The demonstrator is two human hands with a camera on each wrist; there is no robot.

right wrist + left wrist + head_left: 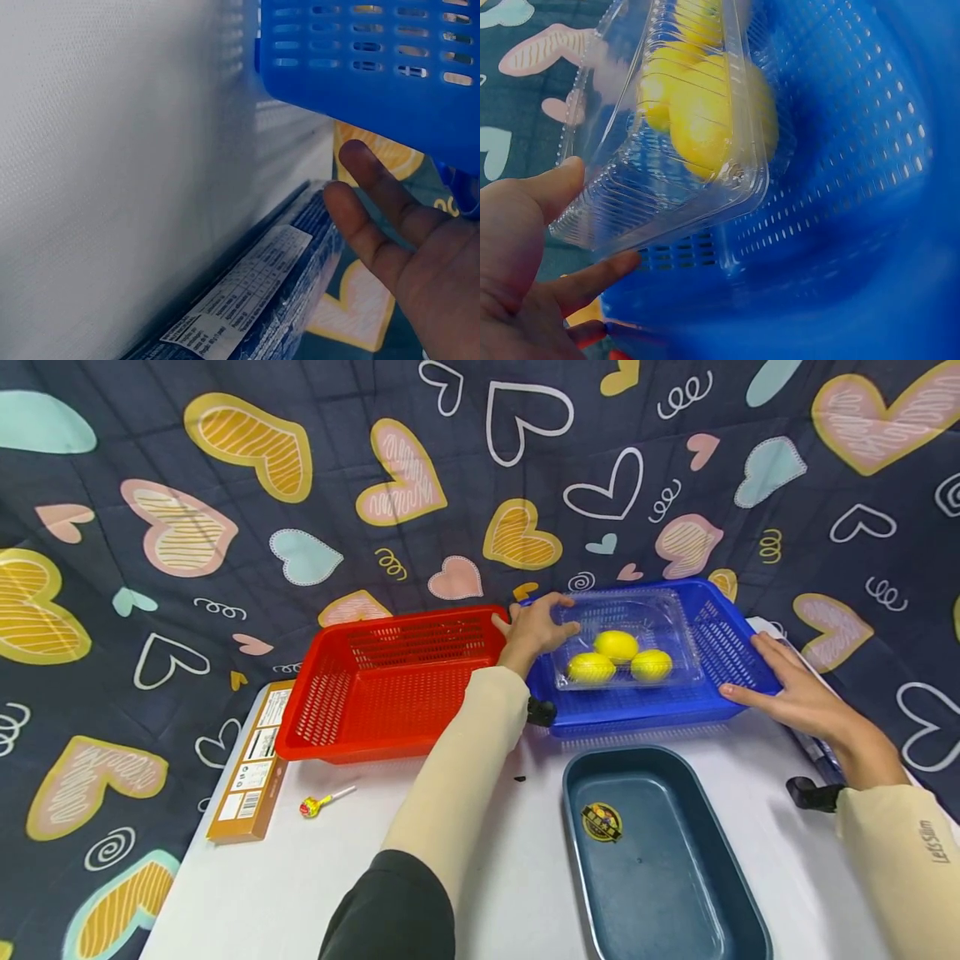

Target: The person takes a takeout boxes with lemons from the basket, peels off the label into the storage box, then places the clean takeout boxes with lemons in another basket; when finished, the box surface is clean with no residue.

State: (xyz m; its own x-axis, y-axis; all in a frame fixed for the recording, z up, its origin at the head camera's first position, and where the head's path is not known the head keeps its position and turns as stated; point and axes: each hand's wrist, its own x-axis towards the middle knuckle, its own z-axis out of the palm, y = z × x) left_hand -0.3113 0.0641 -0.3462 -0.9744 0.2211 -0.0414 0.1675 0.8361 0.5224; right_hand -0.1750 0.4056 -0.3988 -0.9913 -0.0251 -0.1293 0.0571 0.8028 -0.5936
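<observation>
A clear plastic container (682,647) with three yellow lemons (617,647) sits in the blue basket (720,618). My left hand (531,631) is at the container's left end, thumb and fingers spread. In the left wrist view, the thumb tip meets the container's rim and a fingertip lies close to its lower edge. My right hand (806,693) is beside the blue basket's right end, fingers extended and apart. The right wrist view shows two of its fingers (375,247) below the basket's wall, holding nothing; its thumb is out of that view.
A red basket (390,752) stands left of the blue one. Nearer me lies a dark teal tray (652,877). A long cardboard box (247,777) and a lollipop (322,802) are at the left. A blue printed package (262,277) lies along the right side.
</observation>
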